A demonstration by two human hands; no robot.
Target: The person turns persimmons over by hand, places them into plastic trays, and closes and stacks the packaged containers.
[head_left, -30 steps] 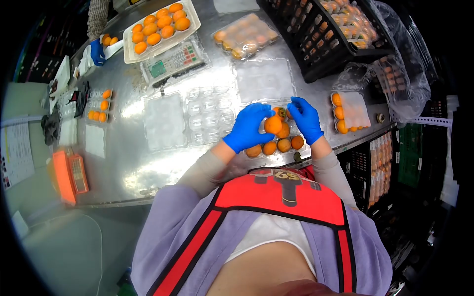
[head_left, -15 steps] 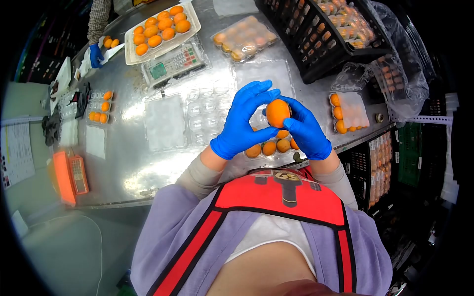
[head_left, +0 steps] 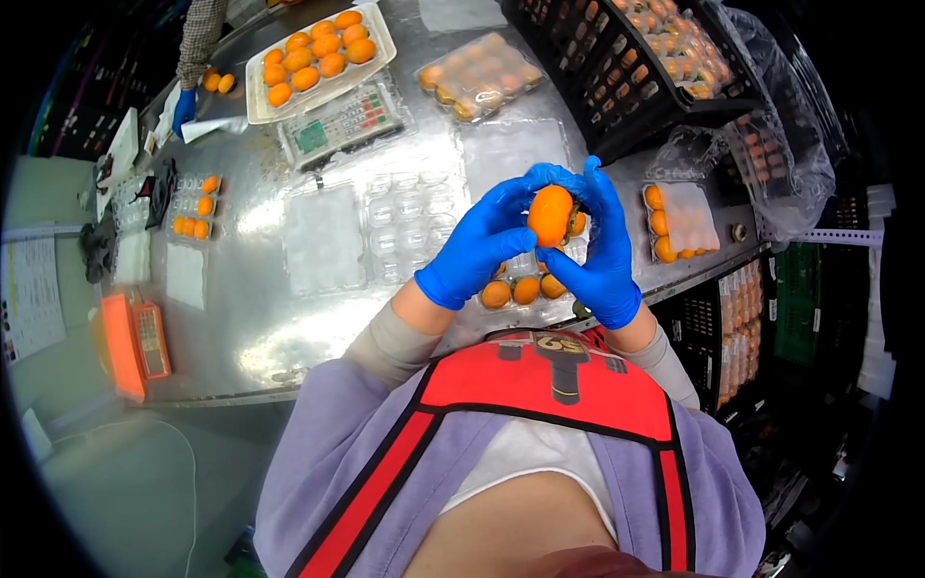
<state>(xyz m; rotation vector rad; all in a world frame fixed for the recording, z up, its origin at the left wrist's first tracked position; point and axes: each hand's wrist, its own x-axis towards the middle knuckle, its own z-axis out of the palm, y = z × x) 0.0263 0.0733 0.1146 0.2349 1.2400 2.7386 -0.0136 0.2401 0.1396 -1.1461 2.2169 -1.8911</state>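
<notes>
Just turned an orange fruit [head_left: 550,216], pinched in left hand [head_left: 479,241], exposing more cap [head_left: 572,219]. Apparently inspecting, with right hand [head_left: 607,258] cupped alongside (grip unclear).

Shiny, light-streaked metal table [head_left: 217,332]

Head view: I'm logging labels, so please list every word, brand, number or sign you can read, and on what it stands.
No text reads for certain.
Apron: gold mark, too unclear to quote.
Scale: panel markings too small.
Sheet at far left: print too small.
Orange device: panel too blurred.
</notes>
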